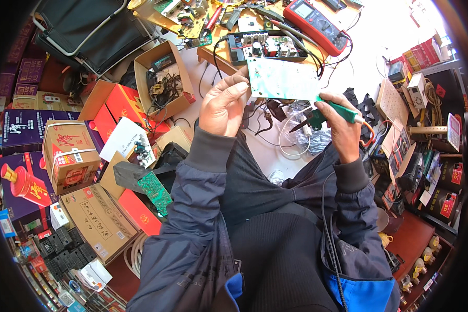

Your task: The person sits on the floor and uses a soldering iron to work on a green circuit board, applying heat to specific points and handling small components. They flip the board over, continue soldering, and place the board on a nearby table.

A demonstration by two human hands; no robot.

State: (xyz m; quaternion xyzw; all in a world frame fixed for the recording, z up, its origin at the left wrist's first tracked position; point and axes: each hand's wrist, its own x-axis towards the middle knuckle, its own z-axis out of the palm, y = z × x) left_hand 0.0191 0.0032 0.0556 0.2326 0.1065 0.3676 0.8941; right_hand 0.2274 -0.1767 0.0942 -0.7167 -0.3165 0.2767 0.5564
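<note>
A pale circuit board [283, 80] is held up before me, bright with glare, with some solder points showing near its left edge. My left hand [224, 104] is closed at that left edge, its thumb bent and some fingertips reaching behind the board. My right hand [340, 125] wraps round a green-handled tool [343, 112] with a dark tip slanting down to the left; it looks like a soldering tool. Its thumb lies by the board's lower right corner; whether it grips the board I cannot tell. An orange cable runs from the handle's end.
Ahead on a workbench lie a red multimeter [317, 23] and an opened device with exposed electronics [268, 47]. Cartons [73, 156] crowd the left, beside a box of cables [166, 83] and a green circuit board [155, 192]. Clear plastic wrap [312, 140] lies below my hands. Boxes and tools line the right.
</note>
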